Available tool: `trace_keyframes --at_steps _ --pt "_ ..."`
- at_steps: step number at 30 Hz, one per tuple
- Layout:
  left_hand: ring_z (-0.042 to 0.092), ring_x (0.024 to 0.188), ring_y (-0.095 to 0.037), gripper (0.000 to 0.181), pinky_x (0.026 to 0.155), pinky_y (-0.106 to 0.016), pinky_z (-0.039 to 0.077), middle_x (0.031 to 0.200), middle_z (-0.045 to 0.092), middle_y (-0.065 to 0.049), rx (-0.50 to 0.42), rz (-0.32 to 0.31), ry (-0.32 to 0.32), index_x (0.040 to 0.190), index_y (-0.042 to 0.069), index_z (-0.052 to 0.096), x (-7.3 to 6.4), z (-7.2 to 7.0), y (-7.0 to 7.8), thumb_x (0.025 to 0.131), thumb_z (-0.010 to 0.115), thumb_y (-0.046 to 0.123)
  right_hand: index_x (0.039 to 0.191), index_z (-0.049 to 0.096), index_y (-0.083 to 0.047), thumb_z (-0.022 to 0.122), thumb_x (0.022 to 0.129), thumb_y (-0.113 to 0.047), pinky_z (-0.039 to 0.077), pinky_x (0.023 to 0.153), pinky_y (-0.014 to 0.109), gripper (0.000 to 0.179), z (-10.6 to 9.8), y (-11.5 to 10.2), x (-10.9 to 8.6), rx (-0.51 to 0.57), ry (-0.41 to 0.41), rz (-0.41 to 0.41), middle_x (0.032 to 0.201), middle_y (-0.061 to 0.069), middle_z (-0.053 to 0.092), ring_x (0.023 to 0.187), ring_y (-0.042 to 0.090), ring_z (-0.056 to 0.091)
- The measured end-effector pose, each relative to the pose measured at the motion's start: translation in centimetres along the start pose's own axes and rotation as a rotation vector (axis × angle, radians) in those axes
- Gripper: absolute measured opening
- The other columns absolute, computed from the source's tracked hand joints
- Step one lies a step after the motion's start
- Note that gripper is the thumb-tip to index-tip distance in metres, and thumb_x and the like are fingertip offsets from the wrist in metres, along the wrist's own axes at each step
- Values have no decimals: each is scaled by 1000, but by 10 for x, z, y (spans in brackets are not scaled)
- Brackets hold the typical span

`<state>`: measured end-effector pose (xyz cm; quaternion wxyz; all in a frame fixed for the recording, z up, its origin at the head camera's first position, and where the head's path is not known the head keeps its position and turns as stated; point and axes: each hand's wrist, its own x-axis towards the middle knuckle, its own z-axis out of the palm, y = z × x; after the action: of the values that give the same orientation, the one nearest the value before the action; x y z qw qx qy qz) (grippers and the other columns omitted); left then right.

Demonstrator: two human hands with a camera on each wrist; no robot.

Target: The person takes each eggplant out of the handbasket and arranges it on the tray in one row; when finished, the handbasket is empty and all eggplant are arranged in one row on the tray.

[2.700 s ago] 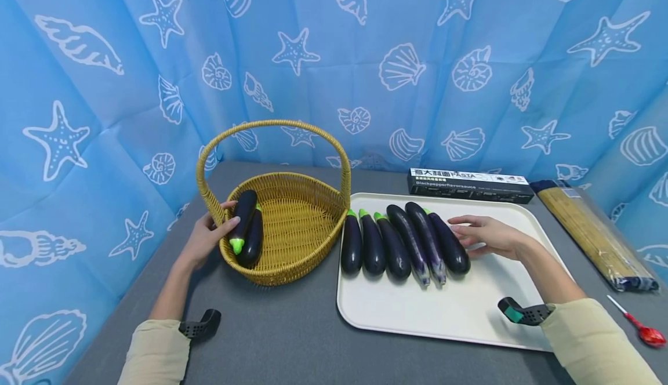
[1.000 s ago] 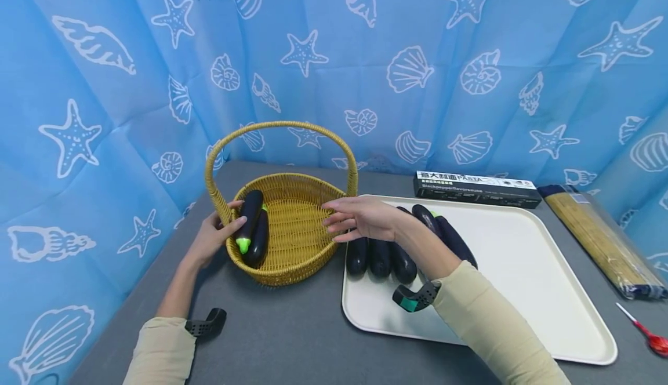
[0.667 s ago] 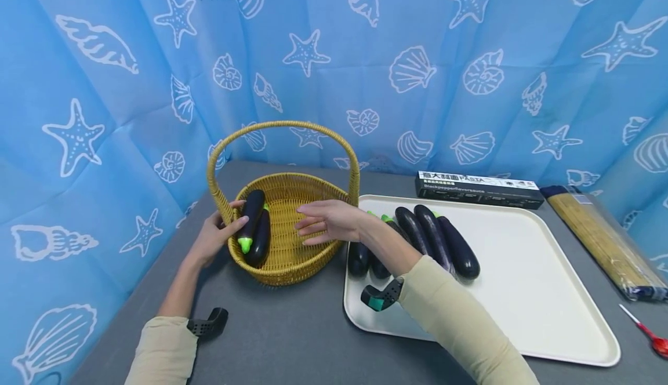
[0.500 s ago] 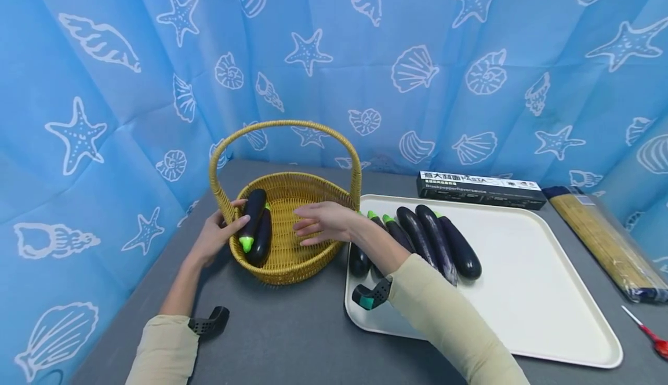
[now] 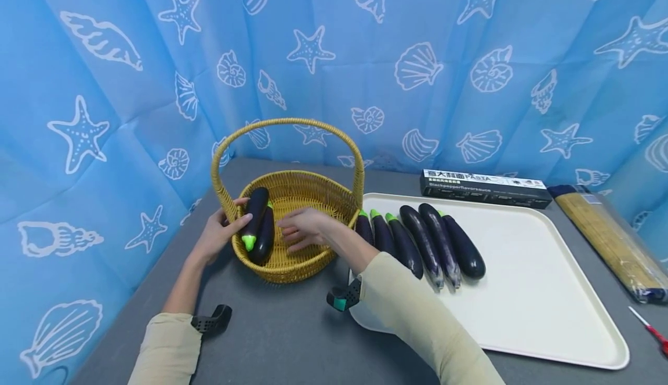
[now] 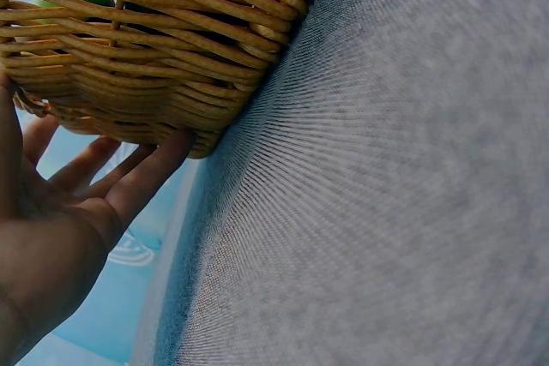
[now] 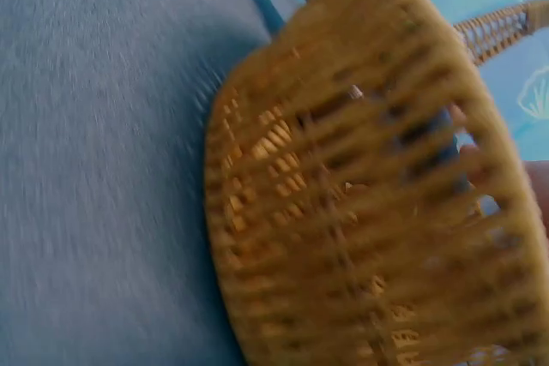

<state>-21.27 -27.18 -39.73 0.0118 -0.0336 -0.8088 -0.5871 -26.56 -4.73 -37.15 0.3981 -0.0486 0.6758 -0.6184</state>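
basket [image 5: 294, 272] held by left hand [image 5: 216, 235], right hand [image 5: 310, 225] extended across its rim.

1 pasta box [image 5: 486, 191], blue curtain [image 5: 339, 77]

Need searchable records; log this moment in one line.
left hand holds wicker basket; right hand at wicker basket's opening, empty; two eggplants in wicker basket; six eggplants on white tray
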Motion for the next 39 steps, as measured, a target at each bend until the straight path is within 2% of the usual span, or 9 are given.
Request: trace_keyframes --at_steps 4,9,17,20,24,29,33,35,39 --pt "44 112 -33 57 86 -37 41 134 40 -27 2 -9 1 145 3 37 1 3 3 96 59 24 143 37 -1 63 94 -14 51 79 44 58 12 3 7 4 17 7 117 20 55 110 35 55" --pt "44 110 -33 57 84 -35 42 133 41 -28 -8 -14 -8 145 3 37 1 3 4 97 58 24 145 36 -3 65 92 -12 53 75 43 60 21 4 13 -13 52 9 113 17 56 104 32 58" --pt "42 117 -35 56 86 -36 41 138 38 -28 -28 -6 -10 144 1 37 0 2 4 97 58 21 146 33 -3 72 86 -9 53 73 43 72 36 0 18 -43 133 26 108 16 55 99 31 58" --pt "40 120 -36 56 88 -38 40 140 35 -27 -40 -5 -16 145 1 36 2 1 1 97 57 21 146 34 -4 75 83 -9 54 71 43 75 43 0 18 -62 188 23 111 17 53 102 32 56" --pt "39 122 -35 56 90 -42 39 142 34 -25 -47 -10 -14 146 5 36 9 -2 -13 97 58 22 145 35 -6 74 83 -5 54 70 42 73 48 1 18 -57 219 14 114 17 53 103 33 56" --pt "40 122 -33 56 91 -44 39 141 36 -23 -39 -6 -10 146 8 37 15 -3 -27 96 59 24 146 33 -6 73 83 0 54 71 41 75 45 2 17 -28 187 16 111 18 53 102 34 56" --pt "43 117 -34 56 88 -39 42 137 39 -27 -29 2 -13 145 3 37 6 0 -9 96 58 22 148 30 -6 72 83 1 54 71 41 78 37 2 12 -38 165 23 112 20 51 104 35 55" --pt "45 114 -33 57 86 -36 43 135 40 -28 -19 2 -8 145 3 37 6 0 -8 96 59 22 148 29 -6 72 83 1 54 71 41 78 31 1 9 -49 160 29 113 20 51 104 35 55" --pt "49 108 -29 58 82 -32 44 130 45 -25 2 17 8 145 7 38 11 -3 -22 95 60 26 149 29 -7 71 84 2 53 73 43 78 15 1 4 -54 161 41 113 21 52 104 36 56"
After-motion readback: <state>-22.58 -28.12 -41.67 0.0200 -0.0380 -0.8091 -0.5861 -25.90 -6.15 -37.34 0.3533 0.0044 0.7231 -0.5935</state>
